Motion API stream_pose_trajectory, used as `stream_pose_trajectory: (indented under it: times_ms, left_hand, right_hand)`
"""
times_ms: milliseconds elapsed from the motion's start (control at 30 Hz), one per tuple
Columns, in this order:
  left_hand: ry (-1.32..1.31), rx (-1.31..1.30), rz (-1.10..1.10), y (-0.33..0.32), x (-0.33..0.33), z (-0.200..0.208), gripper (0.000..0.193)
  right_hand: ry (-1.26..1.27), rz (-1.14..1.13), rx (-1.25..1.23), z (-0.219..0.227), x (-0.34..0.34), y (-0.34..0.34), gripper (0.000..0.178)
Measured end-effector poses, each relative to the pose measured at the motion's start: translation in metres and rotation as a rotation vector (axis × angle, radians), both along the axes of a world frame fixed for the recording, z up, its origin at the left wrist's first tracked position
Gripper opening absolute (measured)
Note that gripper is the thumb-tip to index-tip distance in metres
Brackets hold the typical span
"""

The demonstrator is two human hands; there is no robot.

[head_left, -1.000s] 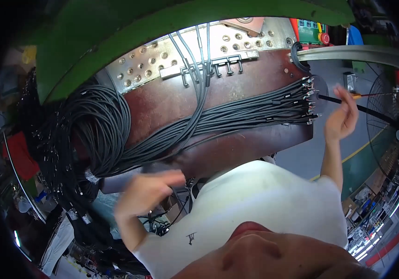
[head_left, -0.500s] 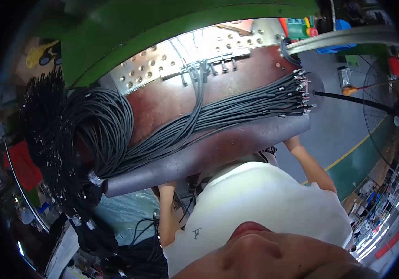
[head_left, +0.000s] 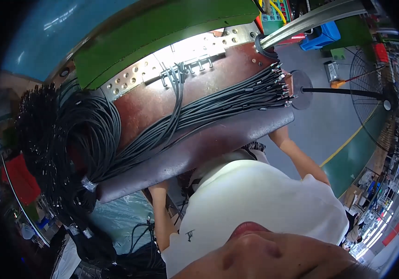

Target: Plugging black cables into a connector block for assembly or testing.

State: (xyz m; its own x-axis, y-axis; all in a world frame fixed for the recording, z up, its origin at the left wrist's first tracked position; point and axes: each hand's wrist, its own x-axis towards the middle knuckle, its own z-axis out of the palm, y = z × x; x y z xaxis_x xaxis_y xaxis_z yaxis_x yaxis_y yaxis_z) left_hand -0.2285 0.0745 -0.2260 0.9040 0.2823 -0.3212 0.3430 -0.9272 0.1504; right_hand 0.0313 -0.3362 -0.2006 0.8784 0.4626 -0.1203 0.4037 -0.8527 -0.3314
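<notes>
The left hand and right hand reach under the counter's near edge, fingers hidden, grip impossible to tell; even, gentle handling should best keep the black cables atop it aligned.

We see a reddish-brown counter, front edge rounding down. On it we get dark cables running lengthwise, connector ends bunched right, cable loops left; perforated metal plate along the back, hooked bracket at its edge.
</notes>
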Motion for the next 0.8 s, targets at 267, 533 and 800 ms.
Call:
stream_pose_trajectory:
  times_ms: [267, 533, 800]
  left_hand:
    - [0.189, -1.193, -0.313, -0.044, 0.129, 0.172, 0.039]
    - [-0.516, -0.167, -0.432, -0.113, 0.235, 0.166, 0.093]
    - [-0.432, 0.209, -0.332, -0.023, 0.184, 0.157, 0.050]
  right_hand:
    - [0.778, 0.497, 0.247, 0.166, 0.049, 0.052, 0.017]
    - [-0.614, 0.752, 0.231, 0.098, 0.159, 0.221, 0.060]
    - [-0.316, 0.392, 0.148, 0.107, 0.181, 0.177, 0.027]
